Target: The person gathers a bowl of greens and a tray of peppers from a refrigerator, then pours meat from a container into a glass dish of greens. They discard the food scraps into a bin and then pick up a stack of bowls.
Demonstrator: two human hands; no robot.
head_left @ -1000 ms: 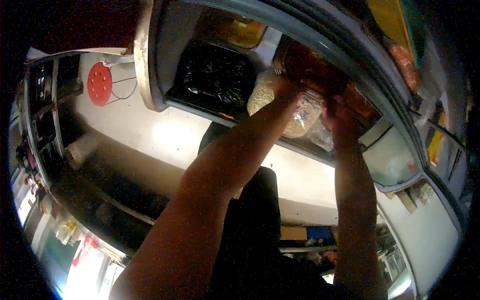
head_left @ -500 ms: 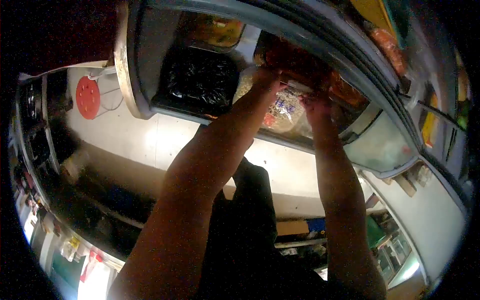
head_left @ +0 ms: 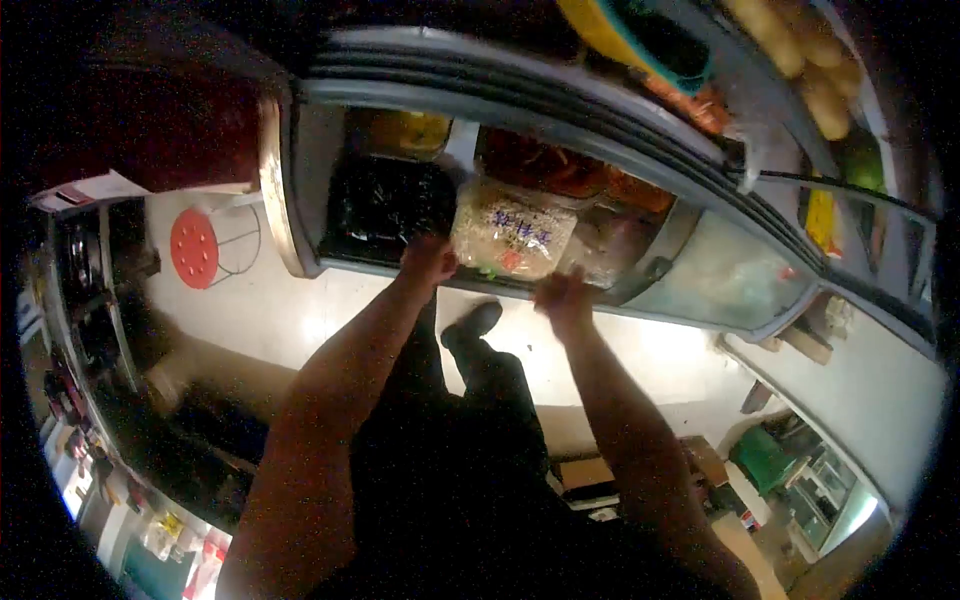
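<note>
A clear plastic bag (head_left: 490, 232) of pale food, with blue writing and a red mark, lies flat in the chest freezer's opening. My left hand (head_left: 430, 262) is at its lower left corner, by the black plastic bag (head_left: 390, 205), fingers loosely bent and holding nothing visible. Over the freezer's front edge (head_left: 500, 283), to the lower right of the clear bag, is my right hand (head_left: 565, 302). It is somewhat blurred, its fingers look apart, and nothing shows in it.
Dark red packed food (head_left: 540, 160) lies behind the clear bag, and another clear bag (head_left: 610, 245) sits to its right. A frosted glass lid (head_left: 735, 275) covers the freezer's right side. A red stool (head_left: 194, 249) stands at left on the pale floor (head_left: 290, 310).
Both hands have drawn back from the top of the clear bag toward the freezer's front edge. The bag now shows whole and flat. My view has shifted and turned slightly.
</note>
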